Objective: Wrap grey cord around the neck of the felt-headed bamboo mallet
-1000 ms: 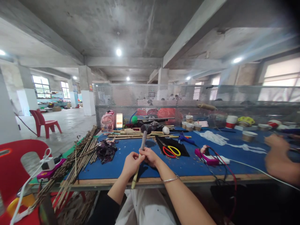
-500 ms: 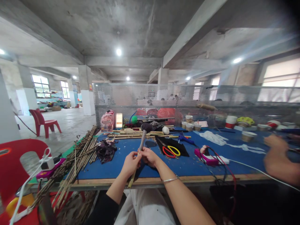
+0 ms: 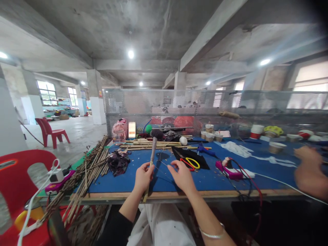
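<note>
My left hand (image 3: 143,176) is closed around a stick (image 3: 151,160) with a dark round head, held upright and leaning a little over the table's front edge. Grey cloth covers the stick's upper part below the head. To its right, my right hand (image 3: 181,175) is off the stick, fingers bent and tips together. A thin thread (image 3: 163,163) runs between the stick and these fingertips; its exact path is hard to make out. Just behind my right hand lie scissors (image 3: 192,163) with red and yellow handles, on a black cloth (image 3: 205,163).
Dry stalks (image 3: 89,171) are heaped at the left beside a crumpled dark cloth (image 3: 118,162). A blue glue gun (image 3: 205,149), a purple power strip (image 3: 230,171) with cables and white gloves (image 3: 237,149) lie rightward. At far right, another person's blurred hand (image 3: 309,167) reaches over the table.
My right hand has left the stick and moved to the right, drawing the thread out. My left hand keeps its hold on the stick. The view has shifted slightly.
</note>
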`<state>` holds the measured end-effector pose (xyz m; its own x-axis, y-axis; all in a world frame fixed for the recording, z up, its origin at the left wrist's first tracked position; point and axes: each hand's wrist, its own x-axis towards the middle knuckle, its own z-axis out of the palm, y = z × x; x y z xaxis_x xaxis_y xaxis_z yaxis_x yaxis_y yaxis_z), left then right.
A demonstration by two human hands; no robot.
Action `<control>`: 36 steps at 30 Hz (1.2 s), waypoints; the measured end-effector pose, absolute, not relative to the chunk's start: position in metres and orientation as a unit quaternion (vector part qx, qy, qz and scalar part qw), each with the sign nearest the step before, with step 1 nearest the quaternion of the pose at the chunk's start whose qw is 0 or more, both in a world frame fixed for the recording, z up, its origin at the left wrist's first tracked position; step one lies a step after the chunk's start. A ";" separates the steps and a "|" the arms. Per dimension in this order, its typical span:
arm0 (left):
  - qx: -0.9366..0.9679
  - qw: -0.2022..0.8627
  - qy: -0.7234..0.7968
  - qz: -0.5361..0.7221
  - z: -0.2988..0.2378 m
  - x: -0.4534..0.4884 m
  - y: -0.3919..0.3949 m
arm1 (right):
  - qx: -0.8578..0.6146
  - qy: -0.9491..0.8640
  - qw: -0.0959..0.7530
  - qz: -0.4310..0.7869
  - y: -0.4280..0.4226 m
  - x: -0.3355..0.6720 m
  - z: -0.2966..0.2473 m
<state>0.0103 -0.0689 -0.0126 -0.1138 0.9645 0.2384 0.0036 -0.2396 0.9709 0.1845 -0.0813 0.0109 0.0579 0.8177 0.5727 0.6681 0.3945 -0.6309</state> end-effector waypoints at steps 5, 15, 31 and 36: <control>0.515 0.414 0.468 0.587 -0.012 0.012 -0.070 | -0.688 -0.665 0.290 -0.005 -0.116 0.241 -0.003; 0.517 0.419 0.469 0.581 -0.007 0.012 -0.075 | -0.588 -0.741 0.311 0.093 -0.142 0.206 0.001; 0.579 0.324 0.486 0.569 -0.010 0.013 -0.074 | -0.367 -0.529 0.433 0.631 -0.059 0.145 0.024; 0.592 0.292 0.502 0.559 -0.009 0.012 -0.075 | -0.422 -0.550 0.367 0.620 -0.048 0.135 0.028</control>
<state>0.0118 -0.0747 -0.0090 -0.1300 0.9202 0.3693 0.2677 -0.3260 0.9067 0.1351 -0.0478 0.0284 -0.3739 0.9197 -0.1195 0.0078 -0.1258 -0.9920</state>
